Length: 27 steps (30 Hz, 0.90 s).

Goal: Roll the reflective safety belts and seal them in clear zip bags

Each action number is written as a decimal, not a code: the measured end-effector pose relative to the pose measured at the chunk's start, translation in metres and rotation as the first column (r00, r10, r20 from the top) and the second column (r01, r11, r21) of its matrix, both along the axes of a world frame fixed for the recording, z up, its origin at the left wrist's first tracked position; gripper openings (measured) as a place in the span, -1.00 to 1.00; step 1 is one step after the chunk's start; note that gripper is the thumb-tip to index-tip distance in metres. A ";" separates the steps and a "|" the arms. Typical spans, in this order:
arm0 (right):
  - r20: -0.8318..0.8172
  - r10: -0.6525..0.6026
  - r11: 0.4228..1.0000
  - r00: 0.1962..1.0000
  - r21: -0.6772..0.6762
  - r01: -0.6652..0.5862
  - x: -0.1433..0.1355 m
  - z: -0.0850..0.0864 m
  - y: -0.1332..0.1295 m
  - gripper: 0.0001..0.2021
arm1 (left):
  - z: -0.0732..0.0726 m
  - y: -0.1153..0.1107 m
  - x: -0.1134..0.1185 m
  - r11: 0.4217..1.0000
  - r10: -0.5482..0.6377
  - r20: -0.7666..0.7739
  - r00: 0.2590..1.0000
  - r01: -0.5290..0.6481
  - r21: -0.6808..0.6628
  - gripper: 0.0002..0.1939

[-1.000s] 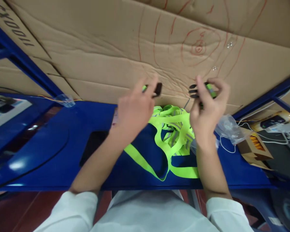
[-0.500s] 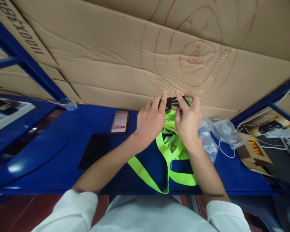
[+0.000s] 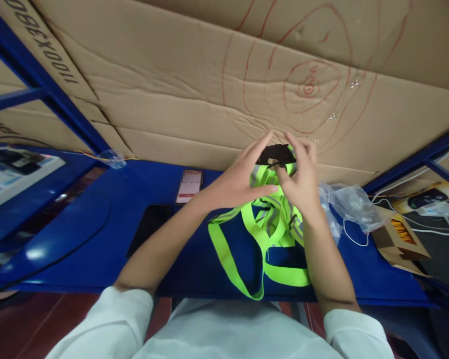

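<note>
A black plastic buckle (image 3: pixel 275 154) on bright yellow-green straps (image 3: pixel 224 254) is raised near the cardboard, its two halves appearing joined. My right hand (image 3: pixel 301 174) grips its right side between thumb and fingers. My left hand (image 3: pixel 243 177) is beside the buckle's left side, thumb and fingers spread apart, with the thumb over the straps. Under both hands the straps, some with grey stripes, lie in a loose pile on the blue table (image 3: pixel 97 214). One long loop reaches toward the table's front edge.
Left of the straps are a phone (image 3: pixel 189 187) and a black flat object (image 3: pixel 149 227). A clear cup (image 3: pixel 112 158) stands farther left. To the right lie clear plastic bags (image 3: pixel 355 207) and an open cardboard box (image 3: pixel 400 239). Cardboard (image 3: pixel 153 89) rises behind.
The buckle halves, apart before with prongs showing, now appear joined. My left hand has opened, its thumb stretched away from the fingers. The view has shifted slightly.
</note>
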State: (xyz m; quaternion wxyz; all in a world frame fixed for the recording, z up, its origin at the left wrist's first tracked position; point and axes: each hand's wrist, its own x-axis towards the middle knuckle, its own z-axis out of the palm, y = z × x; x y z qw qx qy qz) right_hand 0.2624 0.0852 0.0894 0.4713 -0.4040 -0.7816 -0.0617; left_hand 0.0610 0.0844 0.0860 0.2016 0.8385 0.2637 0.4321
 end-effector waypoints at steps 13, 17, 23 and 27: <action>-0.409 0.272 0.856 0.871 -0.311 -0.413 0.009 0.003 0.007 -0.21 | 0.008 -0.001 0.012 0.819 -0.003 0.512 0.859 0.296 -0.492 -0.42; -0.584 0.234 0.728 0.777 -0.425 -0.538 0.014 -0.001 0.015 -0.61 | 0.013 0.008 -0.014 0.862 -0.214 0.153 0.965 0.260 -0.434 -0.34; -0.608 0.194 0.863 0.770 -0.267 -0.429 0.029 0.002 0.023 -0.84 | -0.007 0.062 -0.114 0.779 0.242 -0.526 0.816 -0.487 -0.396 -0.35; -0.594 0.208 0.872 0.778 -0.247 -0.422 0.037 0.007 0.019 -0.91 | -0.036 0.092 -0.157 0.661 0.300 -0.655 0.693 -0.646 -0.382 -0.49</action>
